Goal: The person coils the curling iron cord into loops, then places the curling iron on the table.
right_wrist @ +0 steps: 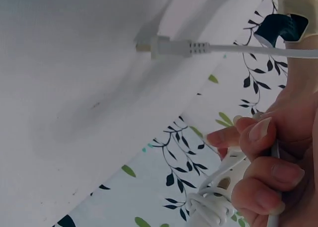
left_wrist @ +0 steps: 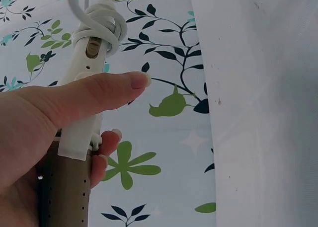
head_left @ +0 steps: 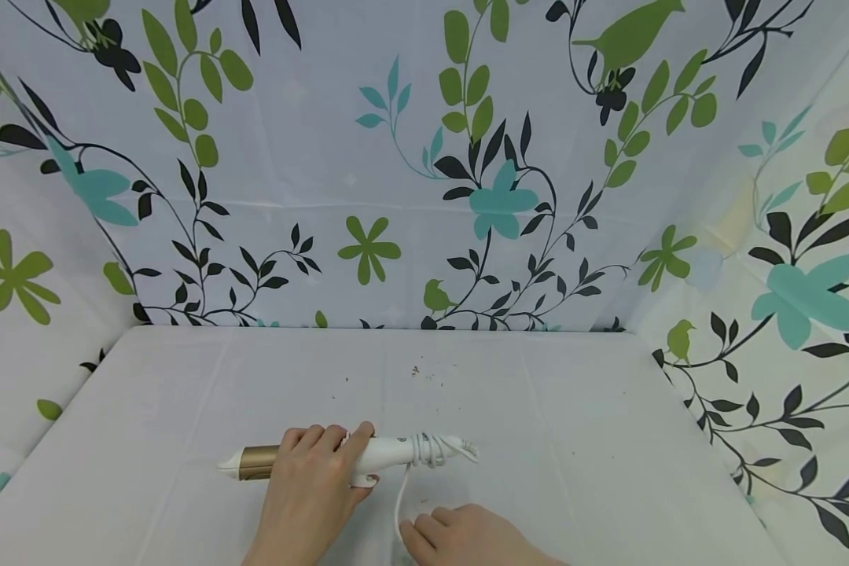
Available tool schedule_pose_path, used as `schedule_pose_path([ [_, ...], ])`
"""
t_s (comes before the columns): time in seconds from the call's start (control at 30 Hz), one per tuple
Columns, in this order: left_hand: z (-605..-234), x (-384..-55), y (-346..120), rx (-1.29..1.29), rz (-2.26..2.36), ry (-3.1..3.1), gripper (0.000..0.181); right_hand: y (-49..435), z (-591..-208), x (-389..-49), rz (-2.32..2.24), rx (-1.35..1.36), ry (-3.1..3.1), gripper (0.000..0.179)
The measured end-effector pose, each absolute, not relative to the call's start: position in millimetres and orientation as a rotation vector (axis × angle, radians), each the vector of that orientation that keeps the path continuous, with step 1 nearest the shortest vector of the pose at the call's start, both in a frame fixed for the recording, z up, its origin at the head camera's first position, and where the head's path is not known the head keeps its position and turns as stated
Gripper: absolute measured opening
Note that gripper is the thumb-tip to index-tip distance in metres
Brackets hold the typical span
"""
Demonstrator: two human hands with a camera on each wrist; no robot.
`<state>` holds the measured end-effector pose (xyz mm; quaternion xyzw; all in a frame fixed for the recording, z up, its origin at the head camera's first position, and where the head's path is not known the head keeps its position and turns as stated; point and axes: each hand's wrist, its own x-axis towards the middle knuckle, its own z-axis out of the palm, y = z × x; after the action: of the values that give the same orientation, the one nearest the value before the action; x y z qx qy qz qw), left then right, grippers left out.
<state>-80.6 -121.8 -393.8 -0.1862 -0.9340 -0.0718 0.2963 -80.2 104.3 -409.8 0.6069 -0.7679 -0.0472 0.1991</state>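
My left hand grips a white curling iron around its middle, holding it sideways over the table. Its gold barrel points left. White cord is coiled around the handle's right end. In the left wrist view the thumb lies across the white lever, and rows of small holes show on the barrel. My right hand holds the loose length of cord in curled fingers. Past this hand, in the right wrist view, the cord's plug hangs over the white surface.
A white table lies under both hands, with small brown specks toward its back. Cloth printed with leaves, flowers and birds rises behind the table and along both sides.
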Motion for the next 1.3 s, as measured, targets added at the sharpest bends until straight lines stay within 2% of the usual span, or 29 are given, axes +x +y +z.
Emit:
schedule_pose_path([
  [0.43,-393.7,-80.7,-123.6,-0.487,-0.166,-2.513,0.072,112.4,-366.9,-86.8,0.053,1.672,-2.052,0.032],
  [0.57,-393.3,-80.6,-123.7,-0.491,-0.174,-2.522,0.071,111.5,-358.0,-93.7,0.123,1.575,-1.960,0.024],
  [0.73,-392.8,-79.9,-123.6,-0.501,-0.181,-2.540,0.068,112.7,-350.8,-107.2,0.204,1.432,-1.898,0.026],
  [0.97,-394.1,-79.4,-122.9,-0.531,-0.205,-2.550,0.064,115.1,-346.9,-128.2,0.332,1.312,-1.945,0.031],
  [1.3,-391.0,-77.4,-122.1,-0.594,-0.232,-2.484,0.068,126.0,-361.0,-159.3,0.500,1.198,-2.145,0.033],
])
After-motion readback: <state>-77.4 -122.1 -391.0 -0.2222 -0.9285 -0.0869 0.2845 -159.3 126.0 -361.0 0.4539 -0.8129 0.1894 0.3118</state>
